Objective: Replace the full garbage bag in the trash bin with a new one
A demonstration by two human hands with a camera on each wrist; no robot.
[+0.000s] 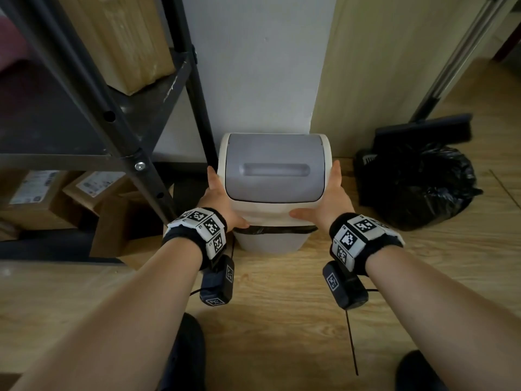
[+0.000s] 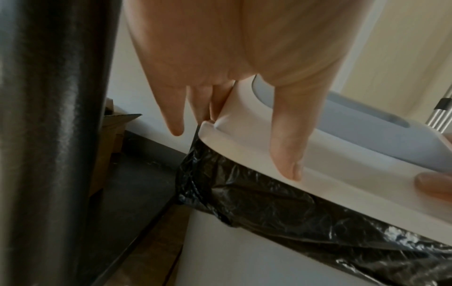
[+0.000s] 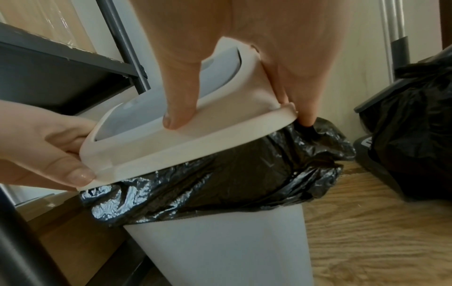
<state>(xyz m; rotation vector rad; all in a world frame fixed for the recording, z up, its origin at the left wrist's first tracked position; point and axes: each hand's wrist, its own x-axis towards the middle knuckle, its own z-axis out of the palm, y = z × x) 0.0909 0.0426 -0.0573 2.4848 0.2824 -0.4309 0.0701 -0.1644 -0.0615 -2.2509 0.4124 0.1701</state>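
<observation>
A small white trash bin [image 1: 269, 244] stands on the wooden floor [image 1: 282, 320] against a pale wall [image 1: 253, 66], between a dark metal shelf [image 1: 93, 88] on the left and a tied-up full black garbage bag [image 1: 420, 184] that sits on the floor to the right, well apart from the bin. The bin's cream lid [image 1: 272, 210], with its grey swing flap [image 1: 275, 167], sits on top of the bin, and both hands clasp it from opposite sides. The left hand [image 1: 218, 197] grips the lid's left edge: its thumb [image 2: 286, 151] lies on the top of the cream frame while the fingers [image 2: 171, 108] reach down along the side, the little finger hanging a bit free. The right hand [image 1: 328, 198] grips the right edge the same way, thumb [image 3: 178, 100] pressed on the top of the frame and fingers [image 3: 303, 104] running down past the rim, with a fingertip touching the plastic below. A new black bag [image 3: 220, 183] lines the bin, its crinkled top folded over the rim and showing as a dark band just under the lid on the front and both sides. Cardboard boxes [image 1: 42, 196] sit under the shelf, another large box [image 1: 121, 38] rests on it, and a broom [image 1: 434, 119] leans against the wall behind the full bag.
</observation>
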